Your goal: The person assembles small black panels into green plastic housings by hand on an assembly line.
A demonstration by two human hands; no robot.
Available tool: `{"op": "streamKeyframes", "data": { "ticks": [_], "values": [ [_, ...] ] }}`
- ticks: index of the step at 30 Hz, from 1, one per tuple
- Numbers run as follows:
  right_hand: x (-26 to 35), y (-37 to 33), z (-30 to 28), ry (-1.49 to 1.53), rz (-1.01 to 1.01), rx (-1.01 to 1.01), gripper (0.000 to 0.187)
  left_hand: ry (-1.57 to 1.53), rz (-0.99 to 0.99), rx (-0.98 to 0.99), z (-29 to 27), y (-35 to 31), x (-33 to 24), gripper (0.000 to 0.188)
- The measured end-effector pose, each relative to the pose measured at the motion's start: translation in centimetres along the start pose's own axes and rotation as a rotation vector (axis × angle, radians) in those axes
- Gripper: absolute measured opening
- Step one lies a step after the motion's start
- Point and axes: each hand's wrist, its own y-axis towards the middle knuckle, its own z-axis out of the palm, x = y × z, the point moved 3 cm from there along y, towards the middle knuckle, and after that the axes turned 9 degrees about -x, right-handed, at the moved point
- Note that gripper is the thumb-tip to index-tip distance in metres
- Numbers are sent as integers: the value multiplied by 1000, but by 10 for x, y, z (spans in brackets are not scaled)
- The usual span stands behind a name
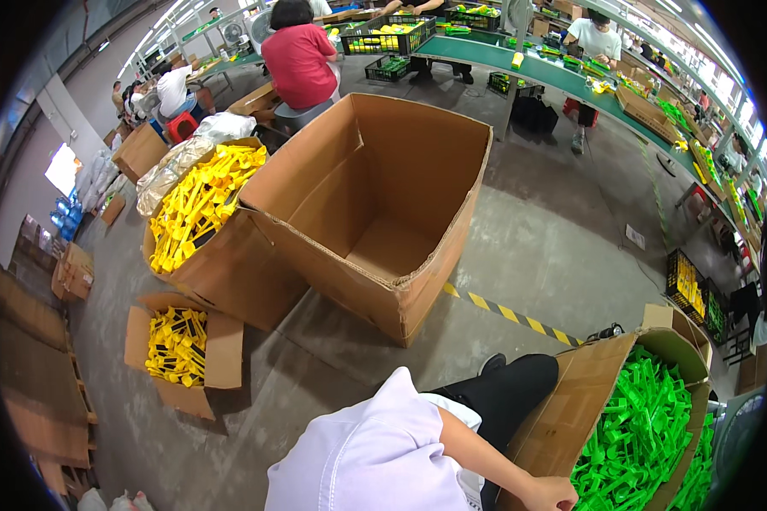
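Note:
My left hand (552, 493) is at the lower edge of the view, with the forearm coming out of a pale lavender sleeve (366, 451). Its fingers are curled closed at the rim of a tall cardboard box (571, 400) and seem to grip it; their tips are partly hidden. Bright green plastic parts (639, 426) heap up inside this box, right beside the hand. My right hand is out of view. One of my legs, in black trousers (520, 387), stands against the box's left side.
Ahead stands a large, open cardboard box (349, 281) with a bare inside. Yellow parts fill a carton (230, 272) on its left and a smaller carton (224, 349). Striped floor tape (511, 315) runs toward my box. People sit along a green conveyor (554, 72) at the back.

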Motion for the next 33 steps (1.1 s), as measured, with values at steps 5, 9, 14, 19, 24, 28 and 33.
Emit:
{"op": "streamKeyframes", "data": {
  "ticks": [5, 9, 14, 19, 24, 28, 33],
  "values": [
    [123, 59, 19, 110, -424, 327, 41, 793, 678, -417, -25, -10, -14, 22],
    [203, 107, 63, 254, -652, 400, 38, 753, 525, -234, -24, -8, 43, 35],
    [214, 158, 282, 813, -685, 384, 92, 750, 607, -249, -25, -13, 22, 31],
    [247, 103, 223, 654, -556, 211, 59, 793, 701, -325, -36, -21, 19, 28],
    [239, 100, 226, 640, -539, 200, 80, 692, 601, -265, -26, -14, 37, 29],
    [233, 112, 236, 568, -524, 147, 70, 731, 617, -262, -25, -15, 37, 29],
    [205, 154, 315, 737, -477, 230, 46, 714, 613, -237, -24, -15, 34, 28]
  ]
}}
